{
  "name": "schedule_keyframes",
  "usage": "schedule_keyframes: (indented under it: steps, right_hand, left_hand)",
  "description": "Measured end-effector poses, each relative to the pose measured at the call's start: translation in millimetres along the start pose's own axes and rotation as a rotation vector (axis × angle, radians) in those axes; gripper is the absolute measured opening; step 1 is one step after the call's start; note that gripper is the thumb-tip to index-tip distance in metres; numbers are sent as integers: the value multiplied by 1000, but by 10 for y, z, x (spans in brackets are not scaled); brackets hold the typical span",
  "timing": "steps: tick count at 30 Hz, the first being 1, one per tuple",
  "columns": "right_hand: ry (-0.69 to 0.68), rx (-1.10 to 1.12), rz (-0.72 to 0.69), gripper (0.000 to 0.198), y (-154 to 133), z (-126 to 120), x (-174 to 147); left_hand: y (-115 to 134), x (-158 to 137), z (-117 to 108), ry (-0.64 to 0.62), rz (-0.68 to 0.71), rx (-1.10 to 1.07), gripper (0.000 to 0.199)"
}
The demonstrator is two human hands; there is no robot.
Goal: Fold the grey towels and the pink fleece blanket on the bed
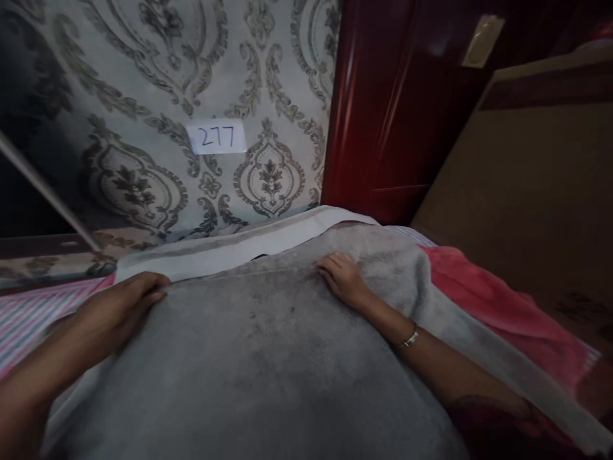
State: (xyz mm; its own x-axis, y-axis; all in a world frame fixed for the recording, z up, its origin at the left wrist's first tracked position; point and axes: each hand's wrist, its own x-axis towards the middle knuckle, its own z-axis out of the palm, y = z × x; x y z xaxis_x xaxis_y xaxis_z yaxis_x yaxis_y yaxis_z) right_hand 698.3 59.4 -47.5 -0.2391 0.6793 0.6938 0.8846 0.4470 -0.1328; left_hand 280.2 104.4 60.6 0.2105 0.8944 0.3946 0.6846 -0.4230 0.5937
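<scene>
A large grey plush cloth (278,358) is spread out in front of me, with a long white band (239,249) running along its far side. A small dark gap shows between band and cloth near the middle. My left hand (129,303) is closed on the cloth's far edge, at the left end of the band, thumb and fingers pinched together. Further right, my right hand (342,278) lies on the cloth close to that same edge. Its fingers are curled down and grip the fabric by the seam. A bracelet circles the right wrist.
Beneath the cloth lies a striped sheet (33,319), and a red-pink cloth (498,306) shows at the right. Patterned wallpaper bears a paper label (218,136) reading 277. A dark red door (378,96) and a large cardboard box (531,191) stand at the right.
</scene>
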Motion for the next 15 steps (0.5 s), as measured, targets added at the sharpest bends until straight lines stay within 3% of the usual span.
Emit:
schedule_keyframes:
  steps: [3, 8, 12, 15]
  right_hand:
    - [-33, 13, -27, 24, 68, -26, -8]
    - [-40, 61, -51, 23, 290, -293, -46]
    - [24, 169, 96, 23, 603, -516, -98]
    - [-38, 237, 178, 24, 782, -600, -137]
  left_hand:
    - [-24, -13, 33, -105, 213, 111, 24]
    - [-126, 3, -11, -134, 183, 174, 24]
    - [-265, 43, -47, -158, 159, 212, 28]
    - [-397, 94, -66, -170, 177, 309, 38]
